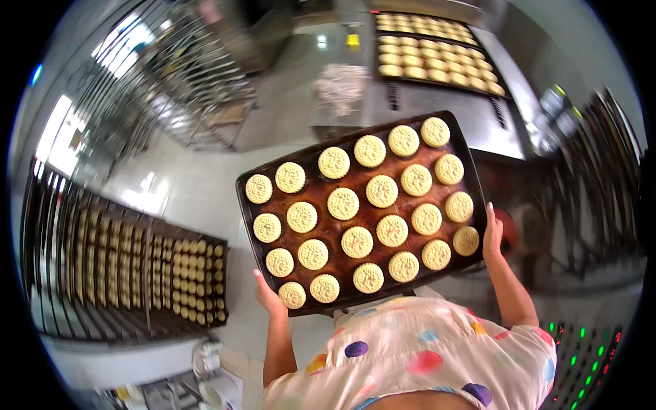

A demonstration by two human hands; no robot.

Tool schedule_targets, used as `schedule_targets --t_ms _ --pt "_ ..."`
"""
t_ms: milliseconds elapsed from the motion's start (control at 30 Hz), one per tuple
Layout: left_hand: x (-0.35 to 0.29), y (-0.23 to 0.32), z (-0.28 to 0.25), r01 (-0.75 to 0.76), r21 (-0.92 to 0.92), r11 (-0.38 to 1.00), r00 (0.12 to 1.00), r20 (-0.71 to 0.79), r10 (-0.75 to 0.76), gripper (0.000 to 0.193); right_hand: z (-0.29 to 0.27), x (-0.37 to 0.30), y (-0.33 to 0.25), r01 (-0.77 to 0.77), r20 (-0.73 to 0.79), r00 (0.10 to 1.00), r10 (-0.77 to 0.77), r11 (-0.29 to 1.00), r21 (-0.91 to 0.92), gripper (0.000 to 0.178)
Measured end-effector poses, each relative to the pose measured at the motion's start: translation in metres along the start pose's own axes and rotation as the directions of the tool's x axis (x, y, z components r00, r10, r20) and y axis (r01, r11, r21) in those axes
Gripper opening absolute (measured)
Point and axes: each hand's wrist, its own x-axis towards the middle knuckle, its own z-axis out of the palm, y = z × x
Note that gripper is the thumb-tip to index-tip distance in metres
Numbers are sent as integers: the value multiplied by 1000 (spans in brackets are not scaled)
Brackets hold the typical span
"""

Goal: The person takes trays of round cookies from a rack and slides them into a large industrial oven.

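Note:
I carry a dark baking tray (314, 152) level in front of my chest, above the floor. Several round, pale, patterned cookies (357, 241) lie on it in rows. My left hand (268, 296) grips the tray's near left corner from below, thumb up along the rim. My right hand (492, 236) holds the right edge, fingers pressed against the rim. Both forearms come up from my spotted light shirt at the bottom.
A tall rack (130, 273) on my left holds trays filled with cookies. Ahead, a metal table (471, 116) bears two more full trays (437, 61). Empty racks stand at the far left and right. A panel with small lights (581, 355) glows at lower right.

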Motion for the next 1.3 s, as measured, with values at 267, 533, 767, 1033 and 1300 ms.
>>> schedule_targets --t_ms 267,533,767,1033,1300 --pt "96 -25 -9 41 116 992 959 273 -72 66 -9 -112 35 -122 -273 957 98 990 -73 68" --pt "190 -34 -86 57 123 991 875 471 -109 63 71 -200 107 -183 -311 939 151 980 -79 70" --pt "224 -50 -105 97 213 972 872 453 -187 60 90 -238 97 -202 -361 919 157 975 -91 64" --pt "259 -56 -113 126 160 979 825 531 -193 55 109 -261 118 -112 -358 929 92 993 -35 54" --pt "297 -66 -134 231 208 951 644 699 -309 66 109 -263 137 -103 -177 979 104 995 13 62"
